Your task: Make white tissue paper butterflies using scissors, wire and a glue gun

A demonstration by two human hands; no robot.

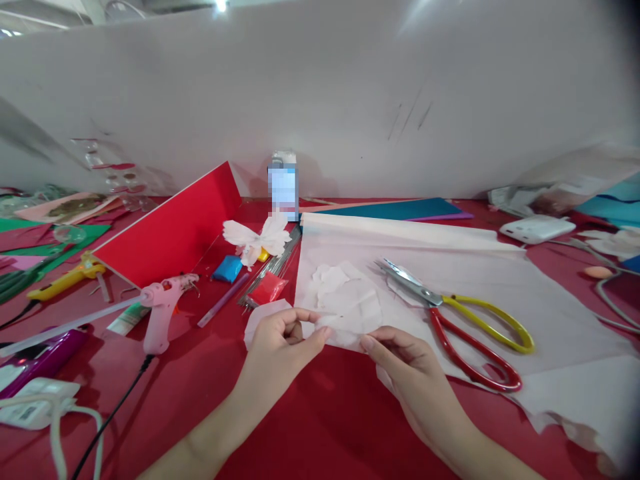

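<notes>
While I keep both hands low over the red desk (pixel 325 417), the work is a thin white piece (pixel 345 338) stretched between them, just in front of some loose white cutouts (pixel 345 290). My left hand (pixel 281 343) has its grip closed, thumb and forefinger together on the piece's left end; my right hand (pixel 407 357) pinches the right end the same way, thumb uppermost. From this view I cannot tell whether the piece's middle touches the cutouts behind it.

I take the step in hand to be working this piece by the fingertips, perhaps smoothing or shaping it. The scissors (pixel 431 299) lie out of hand on the white sheet (pixel 350 243), blades partly apart, so I don't read this as a cutting moment. A white butterfly-shaped piece (pixel 257 241) sits farther back, beside a blue packet (pixel 227 268).

As I judge it, the next move calls for light, even tension and small fingertip adjustments, since material this thin looks easy to tear. I'd also want my right wrist kept away from the scissors' red handle.
</notes>
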